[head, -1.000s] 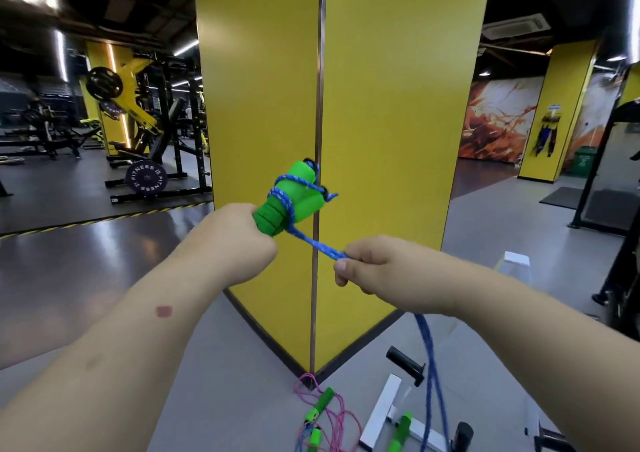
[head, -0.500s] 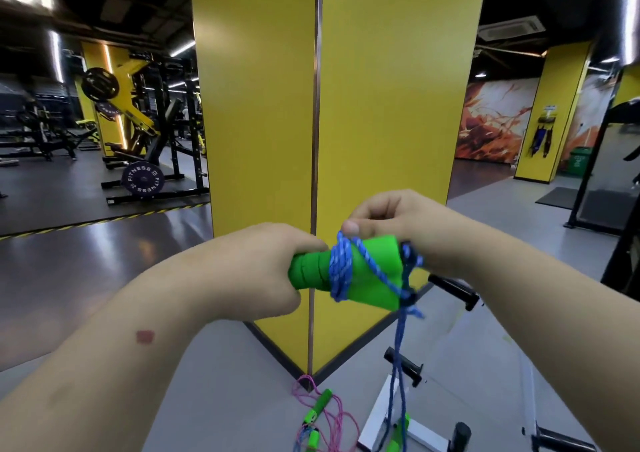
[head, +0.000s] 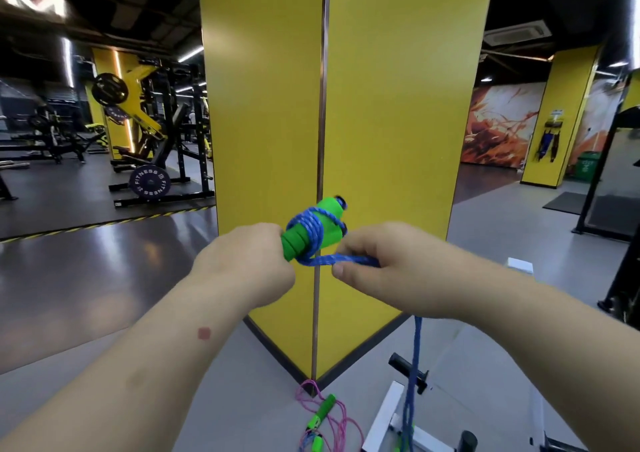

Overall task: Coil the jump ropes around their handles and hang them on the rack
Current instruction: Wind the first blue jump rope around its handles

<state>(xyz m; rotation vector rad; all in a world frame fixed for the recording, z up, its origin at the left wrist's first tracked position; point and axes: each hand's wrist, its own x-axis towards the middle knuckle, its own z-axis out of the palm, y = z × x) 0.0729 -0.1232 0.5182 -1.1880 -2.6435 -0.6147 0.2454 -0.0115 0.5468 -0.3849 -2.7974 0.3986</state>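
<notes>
My left hand [head: 247,264] grips the lower ends of two green foam handles [head: 311,232] held together, tilted up to the right. A blue rope [head: 313,235] is wound a few turns round them. My right hand [head: 384,266] pinches the blue rope just right of the handles; the loose rope hangs from under that hand down to the floor [head: 414,365]. A white rack with black pegs [head: 407,372] stands below at the right. Another rope, pink with green handles [head: 323,413], lies on the floor at the foot of the yellow pillar.
A wide yellow pillar [head: 346,105] with a metal corner strip stands straight ahead. Weight machines and a plate marked FITNESS [head: 150,181] fill the left background. A second yellow pillar and a green bin [head: 587,164] are far right. A black stand [head: 623,278] is at the right edge.
My right hand has carried the rope over the handles and come back down to their right, adding a turn. The handles tilted from level back up to the right.
</notes>
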